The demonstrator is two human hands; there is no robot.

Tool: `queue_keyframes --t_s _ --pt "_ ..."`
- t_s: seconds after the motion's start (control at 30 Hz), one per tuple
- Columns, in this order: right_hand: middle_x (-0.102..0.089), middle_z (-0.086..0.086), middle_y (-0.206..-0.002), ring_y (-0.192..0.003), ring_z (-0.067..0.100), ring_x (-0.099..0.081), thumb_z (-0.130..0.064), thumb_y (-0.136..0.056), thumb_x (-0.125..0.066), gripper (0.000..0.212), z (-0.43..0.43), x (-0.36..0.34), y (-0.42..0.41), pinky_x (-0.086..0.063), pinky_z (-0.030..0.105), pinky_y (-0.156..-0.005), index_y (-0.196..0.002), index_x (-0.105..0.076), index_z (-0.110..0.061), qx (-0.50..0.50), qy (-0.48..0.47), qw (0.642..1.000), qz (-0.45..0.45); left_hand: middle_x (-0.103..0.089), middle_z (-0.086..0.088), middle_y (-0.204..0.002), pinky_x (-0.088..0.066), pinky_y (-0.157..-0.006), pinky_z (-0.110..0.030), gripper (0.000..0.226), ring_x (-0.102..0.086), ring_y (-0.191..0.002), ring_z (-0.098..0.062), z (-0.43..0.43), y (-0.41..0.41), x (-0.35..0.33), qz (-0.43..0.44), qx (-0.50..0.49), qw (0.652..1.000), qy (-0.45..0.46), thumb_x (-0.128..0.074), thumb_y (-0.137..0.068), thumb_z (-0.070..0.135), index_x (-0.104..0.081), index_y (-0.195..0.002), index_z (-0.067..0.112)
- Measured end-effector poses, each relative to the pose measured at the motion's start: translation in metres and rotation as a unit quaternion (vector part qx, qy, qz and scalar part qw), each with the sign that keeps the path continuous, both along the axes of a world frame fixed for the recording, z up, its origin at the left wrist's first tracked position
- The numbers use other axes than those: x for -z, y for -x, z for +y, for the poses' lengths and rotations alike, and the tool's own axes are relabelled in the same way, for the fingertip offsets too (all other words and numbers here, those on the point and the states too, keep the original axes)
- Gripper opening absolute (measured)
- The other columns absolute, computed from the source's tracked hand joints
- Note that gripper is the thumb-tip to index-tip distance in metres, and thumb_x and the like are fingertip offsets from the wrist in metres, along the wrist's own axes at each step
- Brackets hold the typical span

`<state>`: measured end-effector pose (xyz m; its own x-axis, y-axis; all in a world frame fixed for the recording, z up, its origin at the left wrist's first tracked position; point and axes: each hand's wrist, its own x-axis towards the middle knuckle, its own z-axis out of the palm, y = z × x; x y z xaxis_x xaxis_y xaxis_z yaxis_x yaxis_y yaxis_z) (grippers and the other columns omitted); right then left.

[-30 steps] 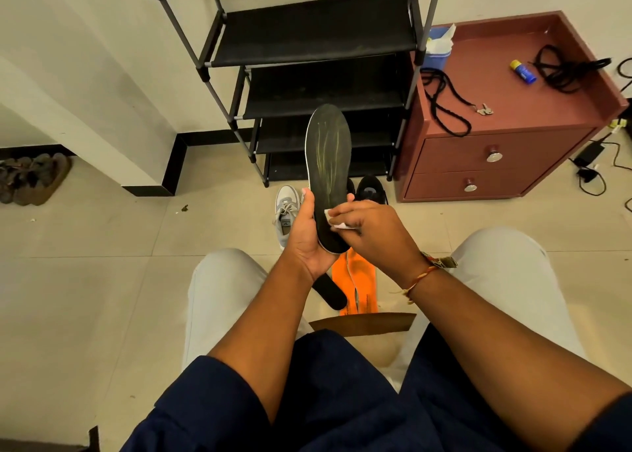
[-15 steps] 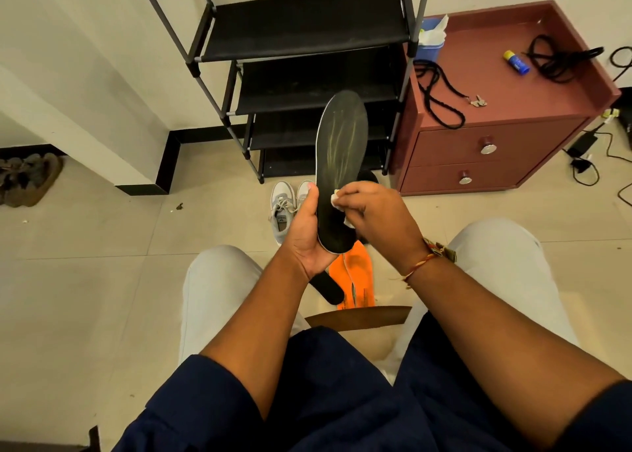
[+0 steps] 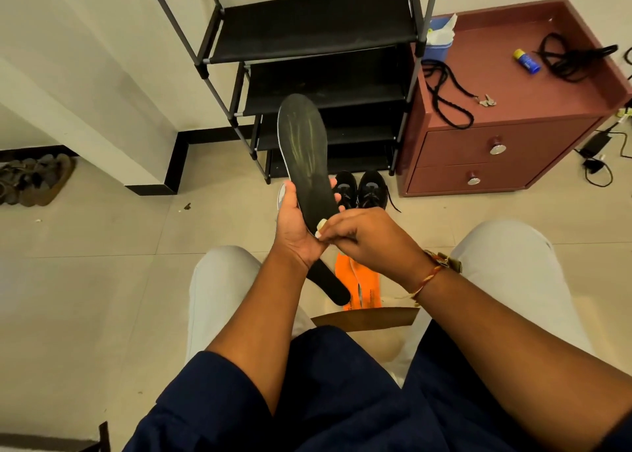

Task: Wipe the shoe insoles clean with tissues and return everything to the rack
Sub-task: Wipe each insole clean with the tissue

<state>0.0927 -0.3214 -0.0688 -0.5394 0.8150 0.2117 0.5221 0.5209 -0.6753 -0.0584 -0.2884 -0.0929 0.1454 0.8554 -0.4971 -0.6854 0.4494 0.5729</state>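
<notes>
Since the earlier frame the tissue (image 3: 320, 226) has been drawn down from the middle of the black insole (image 3: 305, 159) to its heel end, and the insole is tilted leftward. The shoe rack (image 3: 316, 37) stands ahead with its shelves bare; the red cabinet (image 3: 513, 109) is set just right of it. The black shoes (image 3: 360, 191) rest on the floor in front of the rack, the orange insoles (image 3: 360, 285) and a second dark insole (image 3: 328, 282) nearer, between the knees. The black insole is held upright before the rack, gripped at its lower half by the left hand (image 3: 295, 227), whose fingers are wrapped round it. The right hand (image 3: 367, 241) is pinched narrowly on the tissue, pressed to the heel. Wiping is judged in hand; next another stroke or the other face is called for. Open floor lies left of the rack; cabinet and rack posts crowd the right.
</notes>
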Motion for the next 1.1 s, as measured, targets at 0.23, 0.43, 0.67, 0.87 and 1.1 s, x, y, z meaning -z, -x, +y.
queue_keyframes --t_s 0.23,0.43,0.67,0.87,1.1 --pt "-0.075 0.007 -0.102 -0.098 0.022 -0.069 -0.001 -0.086 -0.069 0.018 0.010 0.003 -0.008 -0.053 0.033 -0.094 -0.101 -0.077 -0.007 0.103 -0.084 0.991 -0.008 -0.065 -0.011 -0.116 -0.051 -0.093 -0.037 0.072 -0.061 -0.101 -0.022 -0.003 -0.005 -0.001 -0.035 0.016 0.999 -0.022 -0.032 -0.099 0.065 -0.058 -0.135 0.008" --pt "-0.074 0.000 -0.103 -0.099 0.010 -0.067 -0.003 -0.086 -0.070 0.020 0.001 0.001 0.001 -0.037 0.005 -0.096 -0.102 -0.078 -0.012 0.070 -0.041 0.997 0.002 -0.063 -0.013 -0.114 -0.050 -0.098 -0.036 0.069 -0.060 -0.103 -0.023 -0.004 -0.006 0.002 -0.025 0.010 0.999 -0.018 -0.037 -0.099 0.063 -0.060 -0.133 0.008" --pt "-0.073 0.004 -0.101 -0.096 0.018 -0.068 -0.001 -0.085 -0.067 0.018 0.007 0.000 -0.004 -0.051 0.028 -0.094 -0.097 -0.078 -0.009 0.100 -0.080 0.992 0.011 -0.059 -0.015 -0.126 -0.036 -0.115 -0.042 0.067 -0.054 -0.123 -0.027 -0.015 -0.021 -0.001 -0.050 0.079 0.996 -0.013 -0.035 -0.100 0.060 -0.057 -0.135 0.008" --pt "-0.073 0.005 -0.104 -0.098 0.019 -0.067 -0.005 -0.090 -0.065 0.017 0.022 0.000 -0.018 -0.055 0.039 -0.091 -0.102 -0.077 -0.009 0.194 -0.082 0.977 0.010 -0.062 -0.017 -0.120 -0.040 -0.102 -0.041 0.055 -0.056 -0.115 -0.029 -0.025 -0.027 -0.004 -0.046 0.135 0.990 -0.002 -0.035 -0.103 0.052 -0.065 -0.125 0.010" --pt "-0.074 -0.003 -0.106 -0.101 0.010 -0.066 -0.005 -0.086 -0.070 0.022 -0.004 -0.006 0.006 -0.052 0.028 -0.096 -0.103 -0.078 -0.015 0.069 -0.012 0.997 0.024 -0.062 -0.014 -0.115 -0.035 -0.113 -0.038 0.061 -0.061 -0.109 -0.024 -0.016 -0.017 -0.009 -0.022 0.086 0.996 0.025 -0.045 -0.097 0.051 -0.058 -0.134 0.004"
